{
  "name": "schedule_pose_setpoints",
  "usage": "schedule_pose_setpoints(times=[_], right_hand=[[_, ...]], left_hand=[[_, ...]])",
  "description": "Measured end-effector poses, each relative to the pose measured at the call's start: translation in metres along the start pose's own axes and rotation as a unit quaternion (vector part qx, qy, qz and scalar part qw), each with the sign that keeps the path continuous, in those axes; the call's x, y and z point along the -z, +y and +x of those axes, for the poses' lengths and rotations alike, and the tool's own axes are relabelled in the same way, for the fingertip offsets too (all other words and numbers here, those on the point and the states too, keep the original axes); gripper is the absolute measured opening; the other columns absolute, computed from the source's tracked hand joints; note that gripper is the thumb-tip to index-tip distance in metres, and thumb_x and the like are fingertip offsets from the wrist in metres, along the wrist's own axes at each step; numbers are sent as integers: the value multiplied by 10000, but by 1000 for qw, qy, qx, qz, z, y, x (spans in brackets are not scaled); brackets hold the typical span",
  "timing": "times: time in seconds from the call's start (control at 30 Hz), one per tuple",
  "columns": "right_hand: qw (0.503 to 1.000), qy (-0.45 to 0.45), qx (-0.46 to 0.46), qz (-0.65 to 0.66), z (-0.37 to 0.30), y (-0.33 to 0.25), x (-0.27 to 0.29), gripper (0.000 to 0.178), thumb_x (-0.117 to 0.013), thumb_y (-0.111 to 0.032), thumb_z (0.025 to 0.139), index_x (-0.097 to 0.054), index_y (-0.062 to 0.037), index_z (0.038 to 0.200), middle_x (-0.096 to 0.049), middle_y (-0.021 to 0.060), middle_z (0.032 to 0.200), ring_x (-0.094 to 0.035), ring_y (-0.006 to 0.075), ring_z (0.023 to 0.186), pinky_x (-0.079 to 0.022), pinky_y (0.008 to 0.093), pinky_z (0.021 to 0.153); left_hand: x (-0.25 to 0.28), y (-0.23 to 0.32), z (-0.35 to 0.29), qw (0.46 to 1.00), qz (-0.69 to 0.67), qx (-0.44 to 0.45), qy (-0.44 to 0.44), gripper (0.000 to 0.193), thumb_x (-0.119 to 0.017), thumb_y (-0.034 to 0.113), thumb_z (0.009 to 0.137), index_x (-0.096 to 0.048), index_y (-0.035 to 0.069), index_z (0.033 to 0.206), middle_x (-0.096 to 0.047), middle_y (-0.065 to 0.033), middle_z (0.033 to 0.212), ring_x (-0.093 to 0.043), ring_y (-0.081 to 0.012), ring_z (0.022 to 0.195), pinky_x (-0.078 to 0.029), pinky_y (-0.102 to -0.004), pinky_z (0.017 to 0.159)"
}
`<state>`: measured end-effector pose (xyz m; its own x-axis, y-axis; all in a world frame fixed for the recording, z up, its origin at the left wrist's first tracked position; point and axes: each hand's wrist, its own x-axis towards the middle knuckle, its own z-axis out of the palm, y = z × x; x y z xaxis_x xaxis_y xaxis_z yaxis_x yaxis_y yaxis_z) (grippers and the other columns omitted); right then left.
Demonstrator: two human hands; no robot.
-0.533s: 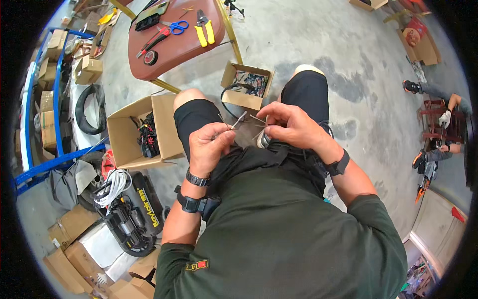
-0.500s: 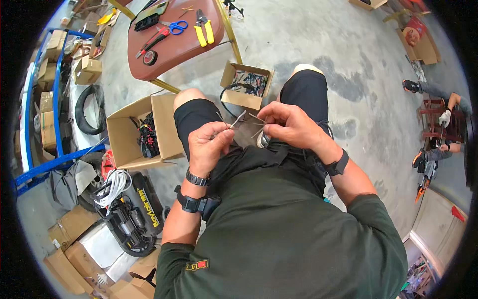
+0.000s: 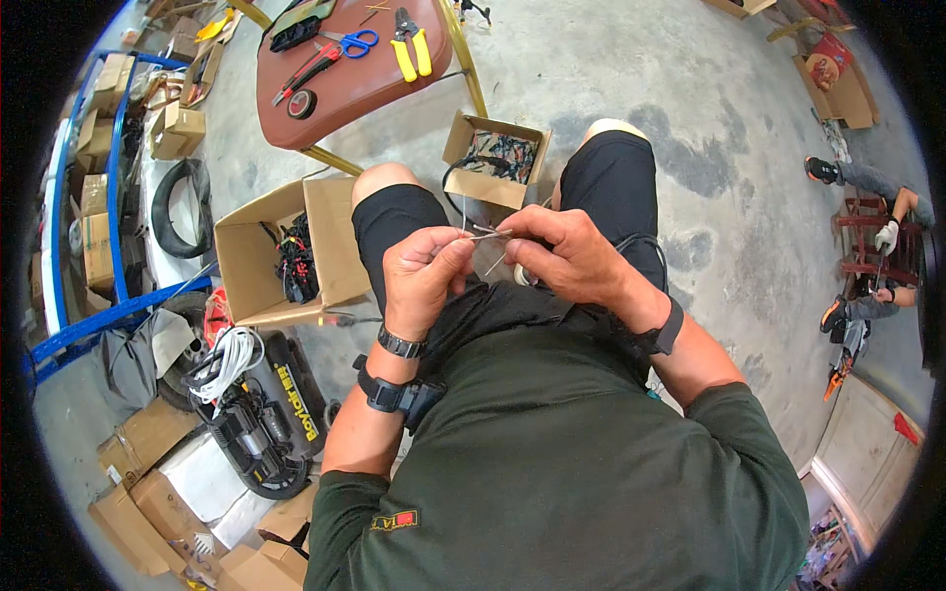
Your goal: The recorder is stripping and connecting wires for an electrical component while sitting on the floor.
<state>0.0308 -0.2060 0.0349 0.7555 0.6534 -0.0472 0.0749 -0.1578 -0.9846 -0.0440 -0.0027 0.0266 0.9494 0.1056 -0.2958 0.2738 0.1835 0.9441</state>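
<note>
My left hand is closed in a pinch on a thin grey wire in front of my lap. Close by on the right, my right hand pinches another thin wire, with one end sticking out below the fingers. Between the fingertips the wire ends cross or touch; I cannot tell whether they are joined. Beyond my hands, a small cardboard box holds many short wires, and a black cable hangs over its side. A larger open cardboard box with dark wire bundles stands beside my left knee.
On a brown chair seat ahead lie blue-handled scissors, yellow-handled wire strippers, a red utility knife and a tape roll. An air compressor stands left, near blue shelving. Another person's gloved hand shows far right.
My hands have come closer together, and the wire ends that were apart now cross or touch between my fingertips. The view has shifted slightly.
</note>
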Motion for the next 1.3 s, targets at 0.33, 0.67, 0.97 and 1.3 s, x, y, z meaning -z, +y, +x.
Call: schedule_pose_setpoints(times=[0.33,0.67,0.97,1.3], right_hand=[[995,-31,-32,94,-3,3,2,198,-626,-86,901,-613,-1,1079,-647,7,792,-564,47,681,-461,225,600],[997,-39,-3,62,-5,8,0,278,-684,-135,829,-618,27,1046,-676,102,826,-631,137,753,-511,288,698],[994,-60,-25,82,-3,8,2,218,-580,-74,890,-609,4,1092,-624,13,822,-547,62,735,-452,240,641],[997,-56,-21,55,-4,3,-1,222,-621,-122,900,-605,6,1080,-615,14,783,-553,60,709,-454,239,618]], left_hand=[[-4,-6,5,1000,-19,5,-8,129,-676,87,890,-665,-13,970,-640,-29,714,-533,-63,534,-414,-188,478],[-1,-4,4,998,-42,22,-30,148,-677,73,884,-658,-29,990,-655,-46,761,-554,-77,570,-446,-198,513],[1,-1,4,998,-40,24,-39,147,-674,61,879,-659,-28,994,-663,-54,773,-566,-82,581,-455,-200,525],[-1,-5,4,999,7,1,-36,142,-657,63,883,-653,0,1010,-664,-42,762,-564,-76,576,-434,-191,511]])
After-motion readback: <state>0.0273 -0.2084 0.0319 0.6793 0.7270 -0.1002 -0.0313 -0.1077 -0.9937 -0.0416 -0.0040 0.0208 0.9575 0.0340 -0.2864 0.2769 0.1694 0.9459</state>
